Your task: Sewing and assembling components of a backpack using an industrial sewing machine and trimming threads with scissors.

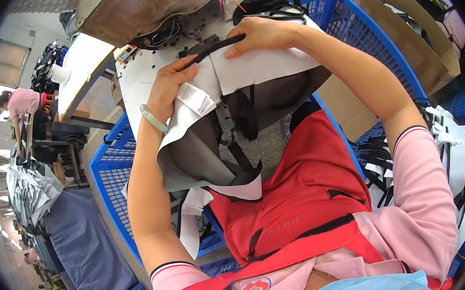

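A sewn fabric piece (242,72) with white panels, dark mesh and black edge binding hangs off the near side of a white worktable (136,90) toward my lap. My left hand (173,83) grips its bound upper edge, thumb on top, next to a white printed label (194,99). Farther right along the same edge, my right hand (258,35) pinches the black binding between thumb and fingers. The mesh and several black straps droop below. Another white strip with a label (193,209) lies lower, by my red apron.
A brown, worn metal machine housing (135,11) stands at the table's far side. Black-handled scissors (287,13) lie beyond my right hand. Blue plastic crates (113,176) flank me; a cardboard box (424,42) stands at right. Another person (22,102) is far left.
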A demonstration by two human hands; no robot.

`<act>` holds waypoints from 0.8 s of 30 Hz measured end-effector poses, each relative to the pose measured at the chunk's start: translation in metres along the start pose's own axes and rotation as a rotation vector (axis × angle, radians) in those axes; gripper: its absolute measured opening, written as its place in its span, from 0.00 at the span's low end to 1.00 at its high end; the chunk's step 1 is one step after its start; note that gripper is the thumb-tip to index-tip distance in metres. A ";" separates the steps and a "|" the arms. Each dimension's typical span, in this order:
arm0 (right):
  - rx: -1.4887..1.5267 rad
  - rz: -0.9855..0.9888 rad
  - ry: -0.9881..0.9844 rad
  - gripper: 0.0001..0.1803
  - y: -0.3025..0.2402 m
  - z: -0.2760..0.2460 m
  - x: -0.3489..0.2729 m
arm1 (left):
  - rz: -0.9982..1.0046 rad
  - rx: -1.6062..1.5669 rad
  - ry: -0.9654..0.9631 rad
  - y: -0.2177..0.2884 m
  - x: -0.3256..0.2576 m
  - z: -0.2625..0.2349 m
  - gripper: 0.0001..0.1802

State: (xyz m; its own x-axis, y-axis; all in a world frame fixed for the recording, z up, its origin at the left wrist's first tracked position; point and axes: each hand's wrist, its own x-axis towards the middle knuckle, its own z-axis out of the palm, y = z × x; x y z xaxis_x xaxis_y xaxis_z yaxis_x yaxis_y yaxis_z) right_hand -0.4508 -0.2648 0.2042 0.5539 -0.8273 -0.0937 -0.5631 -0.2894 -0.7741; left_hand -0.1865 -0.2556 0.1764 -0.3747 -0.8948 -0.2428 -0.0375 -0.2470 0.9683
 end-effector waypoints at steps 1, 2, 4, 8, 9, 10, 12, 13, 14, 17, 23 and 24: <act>0.002 0.004 -0.003 0.30 0.001 0.001 0.001 | -0.005 -0.003 0.000 0.000 0.002 -0.002 0.20; 0.022 0.011 0.007 0.31 0.001 0.001 0.003 | -0.006 -0.024 -0.006 0.000 0.003 -0.003 0.20; 0.027 0.048 -0.010 0.35 -0.002 -0.002 0.006 | 0.000 -0.039 0.018 0.000 0.004 -0.004 0.20; 0.008 0.046 0.059 0.40 -0.001 -0.004 0.008 | 0.004 -0.045 -0.026 0.004 0.011 -0.007 0.20; 0.008 0.050 0.059 0.40 0.001 -0.005 0.010 | 0.002 -0.047 -0.029 0.004 0.013 -0.009 0.20; 0.069 0.043 0.046 0.37 0.003 -0.005 0.012 | 0.010 -0.047 -0.037 0.004 0.015 -0.010 0.20; 0.142 0.029 0.024 0.36 0.006 -0.006 0.018 | 0.017 -0.054 -0.039 0.005 0.016 -0.012 0.21; 0.142 0.029 0.026 0.36 0.008 -0.006 0.018 | 0.018 -0.053 -0.041 0.003 0.015 -0.011 0.21; 0.169 0.039 -0.022 0.39 0.009 -0.006 0.018 | 0.007 -0.062 -0.019 0.001 0.014 -0.010 0.21; 0.146 0.054 -0.012 0.41 0.013 -0.002 0.019 | 0.003 -0.043 0.010 0.000 0.014 -0.008 0.22; 0.104 0.055 0.021 0.41 0.009 -0.002 0.019 | 0.004 -0.019 0.003 0.002 0.014 -0.010 0.24; 0.122 0.052 0.026 0.41 0.010 -0.003 0.019 | 0.005 -0.021 -0.006 0.002 0.016 -0.011 0.24</act>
State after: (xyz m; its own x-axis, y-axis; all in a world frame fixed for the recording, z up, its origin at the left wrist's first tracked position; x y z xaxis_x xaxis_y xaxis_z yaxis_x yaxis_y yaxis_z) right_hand -0.4476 -0.2847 0.1966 0.5094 -0.8520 -0.1207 -0.5107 -0.1865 -0.8393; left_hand -0.1821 -0.2748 0.1735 -0.3803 -0.8938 -0.2378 -0.0159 -0.2507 0.9679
